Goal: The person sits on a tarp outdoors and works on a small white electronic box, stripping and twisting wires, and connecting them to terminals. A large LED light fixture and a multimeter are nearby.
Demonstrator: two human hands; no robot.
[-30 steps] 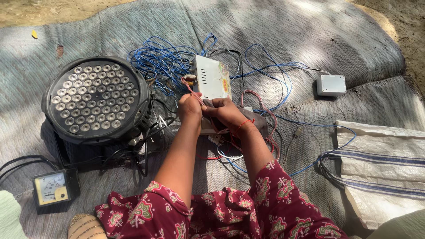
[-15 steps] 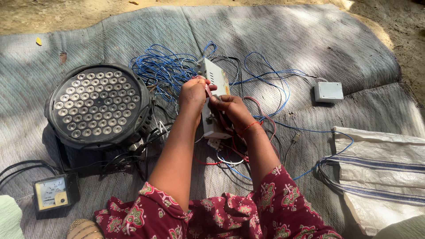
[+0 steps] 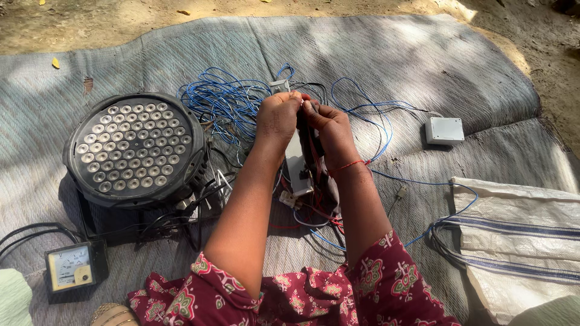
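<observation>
Hands met above the grey mat: I noted my left hand and right hand both closed on a pale rectangular electronics unit, fingers clamped at its upper end among red wires. Blue wire tangle lay behind. Round LED stage light sat left; analog meter lower left; small grey box right; woven sack lower right.

A single head-worn camera looks steeply down from above the person's arms onto the grey mat. It sits close, with the red patterned sleeves at the near edge and bare soil along the far edge.
</observation>
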